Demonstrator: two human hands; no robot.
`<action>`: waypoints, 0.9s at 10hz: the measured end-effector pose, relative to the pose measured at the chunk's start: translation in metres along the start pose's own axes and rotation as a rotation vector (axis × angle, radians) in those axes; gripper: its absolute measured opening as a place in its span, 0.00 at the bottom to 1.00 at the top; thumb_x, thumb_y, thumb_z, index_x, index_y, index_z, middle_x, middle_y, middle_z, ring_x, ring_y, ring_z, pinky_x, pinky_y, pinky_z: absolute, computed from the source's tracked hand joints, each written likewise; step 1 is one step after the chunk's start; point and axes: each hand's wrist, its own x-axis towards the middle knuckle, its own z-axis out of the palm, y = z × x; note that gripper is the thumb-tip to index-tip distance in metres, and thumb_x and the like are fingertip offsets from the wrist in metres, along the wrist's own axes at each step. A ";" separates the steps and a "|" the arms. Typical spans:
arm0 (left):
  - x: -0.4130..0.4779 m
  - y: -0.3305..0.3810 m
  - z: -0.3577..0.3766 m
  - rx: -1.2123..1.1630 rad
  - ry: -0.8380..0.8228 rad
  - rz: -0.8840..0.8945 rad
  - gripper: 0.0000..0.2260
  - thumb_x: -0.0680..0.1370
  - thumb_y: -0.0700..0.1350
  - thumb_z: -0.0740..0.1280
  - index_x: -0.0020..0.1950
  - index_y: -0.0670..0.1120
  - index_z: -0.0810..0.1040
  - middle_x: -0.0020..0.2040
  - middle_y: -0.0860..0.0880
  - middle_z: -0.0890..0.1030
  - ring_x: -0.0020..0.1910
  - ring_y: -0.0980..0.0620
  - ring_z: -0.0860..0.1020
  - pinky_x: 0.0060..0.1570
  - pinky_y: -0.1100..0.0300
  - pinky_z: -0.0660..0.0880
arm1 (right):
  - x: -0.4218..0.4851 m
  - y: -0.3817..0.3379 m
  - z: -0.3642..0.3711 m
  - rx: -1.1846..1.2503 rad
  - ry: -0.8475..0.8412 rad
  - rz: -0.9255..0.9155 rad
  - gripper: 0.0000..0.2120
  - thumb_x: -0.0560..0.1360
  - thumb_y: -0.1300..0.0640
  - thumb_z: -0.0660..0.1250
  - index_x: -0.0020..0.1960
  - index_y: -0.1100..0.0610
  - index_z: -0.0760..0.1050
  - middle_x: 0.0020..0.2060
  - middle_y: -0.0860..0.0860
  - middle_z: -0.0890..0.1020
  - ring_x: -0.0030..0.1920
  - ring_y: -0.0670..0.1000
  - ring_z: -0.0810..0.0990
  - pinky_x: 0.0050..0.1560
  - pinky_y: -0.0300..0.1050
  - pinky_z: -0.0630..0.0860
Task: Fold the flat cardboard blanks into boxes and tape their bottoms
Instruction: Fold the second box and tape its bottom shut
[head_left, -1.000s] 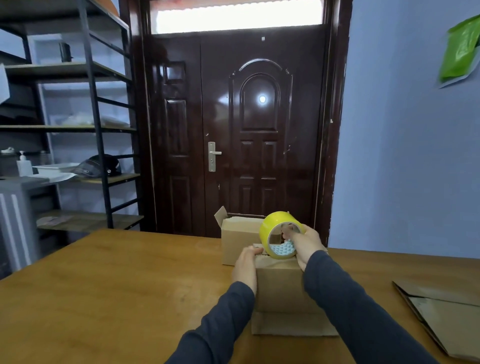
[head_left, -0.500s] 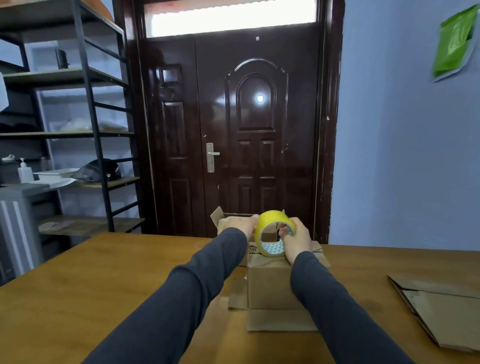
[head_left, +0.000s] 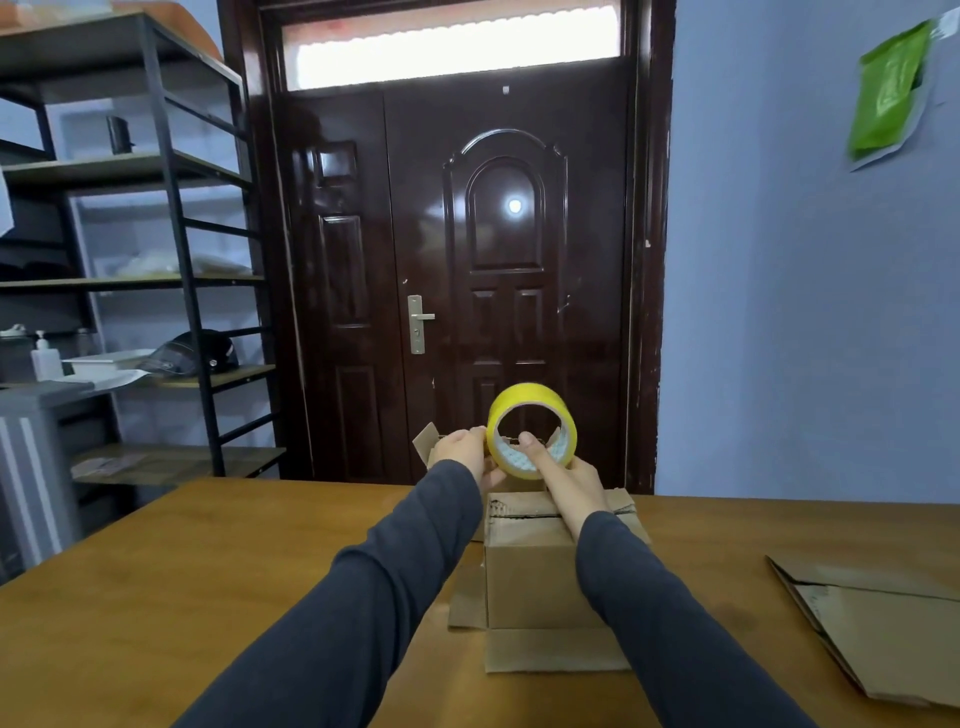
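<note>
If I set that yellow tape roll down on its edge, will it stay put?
Probably not: the tape roll is a ring, so on edge it would likely roll on the smooth table. Laid flat it should sit still. It seems light: the right hand holds it by the core.

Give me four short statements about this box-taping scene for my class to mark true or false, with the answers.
1. The left hand and the right hand both hold the yellow tape roll. True.
2. The dark door behind the table stands open. False: the door is shut.
3. Flat cardboard blanks lie on the table at the person's right. True.
4. The yellow tape roll lies flat on the table. False: it is held up in the air above the box.
</note>
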 end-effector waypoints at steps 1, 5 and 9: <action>-0.004 -0.003 0.004 0.121 0.016 0.082 0.08 0.80 0.38 0.60 0.42 0.46 0.72 0.40 0.46 0.76 0.37 0.49 0.76 0.45 0.57 0.75 | -0.001 0.000 0.003 -0.043 -0.032 0.017 0.30 0.63 0.28 0.68 0.55 0.48 0.77 0.51 0.49 0.81 0.54 0.52 0.78 0.56 0.48 0.73; 0.013 -0.041 -0.018 0.730 0.168 0.421 0.11 0.79 0.46 0.62 0.46 0.41 0.81 0.57 0.52 0.65 0.49 0.51 0.72 0.52 0.64 0.68 | 0.025 0.014 -0.006 0.183 0.023 0.106 0.11 0.69 0.46 0.71 0.45 0.52 0.76 0.45 0.53 0.83 0.50 0.57 0.82 0.60 0.58 0.77; 0.027 -0.024 -0.085 0.750 0.187 0.358 0.18 0.75 0.49 0.66 0.25 0.49 0.73 0.57 0.36 0.75 0.53 0.40 0.76 0.56 0.53 0.74 | 0.030 0.012 -0.009 0.381 0.240 0.169 0.04 0.74 0.60 0.67 0.45 0.60 0.73 0.49 0.60 0.80 0.51 0.60 0.81 0.55 0.59 0.79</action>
